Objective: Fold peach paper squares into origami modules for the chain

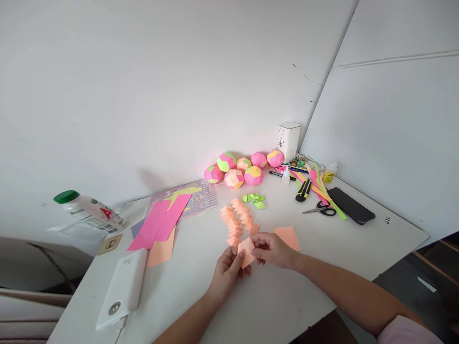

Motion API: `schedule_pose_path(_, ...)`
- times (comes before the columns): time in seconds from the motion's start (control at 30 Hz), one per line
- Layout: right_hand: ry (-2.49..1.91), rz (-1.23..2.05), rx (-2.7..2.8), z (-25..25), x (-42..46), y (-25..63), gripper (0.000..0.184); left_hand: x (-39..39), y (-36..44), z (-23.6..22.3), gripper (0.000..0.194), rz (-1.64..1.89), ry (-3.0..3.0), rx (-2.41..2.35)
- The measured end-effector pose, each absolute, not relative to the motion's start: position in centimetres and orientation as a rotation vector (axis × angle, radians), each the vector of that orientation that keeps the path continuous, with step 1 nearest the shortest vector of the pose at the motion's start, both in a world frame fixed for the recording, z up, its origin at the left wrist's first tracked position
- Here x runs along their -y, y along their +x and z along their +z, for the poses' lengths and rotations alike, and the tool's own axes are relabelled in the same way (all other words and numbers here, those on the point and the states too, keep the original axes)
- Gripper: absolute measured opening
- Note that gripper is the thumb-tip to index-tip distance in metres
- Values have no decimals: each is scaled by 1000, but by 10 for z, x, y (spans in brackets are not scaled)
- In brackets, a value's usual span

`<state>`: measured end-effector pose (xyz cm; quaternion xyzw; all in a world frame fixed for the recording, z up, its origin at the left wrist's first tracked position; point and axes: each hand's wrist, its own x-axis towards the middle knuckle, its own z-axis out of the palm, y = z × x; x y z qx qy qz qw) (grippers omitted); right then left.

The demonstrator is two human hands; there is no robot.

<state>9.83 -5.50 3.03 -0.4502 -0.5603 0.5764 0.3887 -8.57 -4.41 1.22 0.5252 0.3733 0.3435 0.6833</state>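
Between my two hands is a peach sheet of paper [245, 252] with a folded, pointed upper edge. My left hand [228, 268] pinches its left side, thumb on the front. My right hand [271, 249] grips its right edge with thumb and fingers. Just beyond my hands, folded peach paper pieces [233, 222] lie in two rows, with green folded pieces [254, 198] behind them. Flat peach paper squares [289, 236] lie to the right, partly covered by my right hand.
Several multicoloured paper balls [234, 178] sit by the wall. On the right are scissors [324, 209], a cutter [304, 190], a glue bottle [285, 177], paper strips [317, 184] and a black phone [351, 205]. Pink paper [158, 223], a white power bank [124, 286] and a bottle [89, 210] are left.
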Motion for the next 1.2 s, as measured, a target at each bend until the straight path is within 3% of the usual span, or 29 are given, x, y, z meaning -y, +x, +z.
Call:
schedule_pose_path(0.17, -1148, 1480, 1428, 27, 55, 99, 25, 43, -86, 12, 18, 819, 1075, -776)
schedule_pose_path(0.4, -1112, 1481, 1389, 31, 54, 98, 35, 39, -87, 10, 23, 869, 1094, -771)
schedule_pose_path(0.63, -1032, 1490, 1418, 33, 55, 97, 22, 42, -88, 4, 28, 794, 1218, -766)
schedule_pose_path(1.2, -1091, 1348, 1525, 27, 55, 99, 18, 41, -87, 2, 44, 757, 1202, -837)
